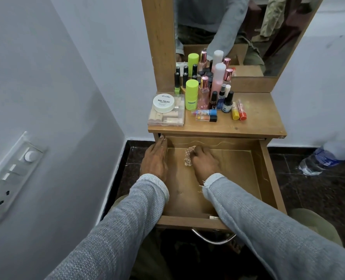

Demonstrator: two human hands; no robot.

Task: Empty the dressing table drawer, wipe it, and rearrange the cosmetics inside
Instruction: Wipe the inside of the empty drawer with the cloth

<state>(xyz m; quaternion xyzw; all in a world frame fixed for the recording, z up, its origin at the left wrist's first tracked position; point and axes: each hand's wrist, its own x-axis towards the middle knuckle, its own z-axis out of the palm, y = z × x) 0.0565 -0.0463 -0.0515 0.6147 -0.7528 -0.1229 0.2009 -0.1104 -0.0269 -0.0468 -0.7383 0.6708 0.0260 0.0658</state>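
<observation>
The wooden drawer (268, 178) of the dressing table is pulled out, and nothing lies in it but a cloth. My right hand (202, 161) presses a small checked cloth (188, 156) onto the drawer floor near its back left. My left hand (155, 158) lies along the drawer's left wall with straight fingers, the tips touching the table frame. The cosmetics stand on the tabletop (254, 122): a white nail polish remover tub (163, 102) on a clear box (165, 118), a lime green stick (191, 94), several dark nail polish bottles (227, 102), pink bottles (218, 79) and small tubes (239, 112).
A mirror (238, 33) rises behind the tabletop. The drawer's metal handle (212, 239) hangs at its front. On the dark floor to the right lies a plastic water bottle (325, 156). A switchboard (12, 174) sits on the left wall.
</observation>
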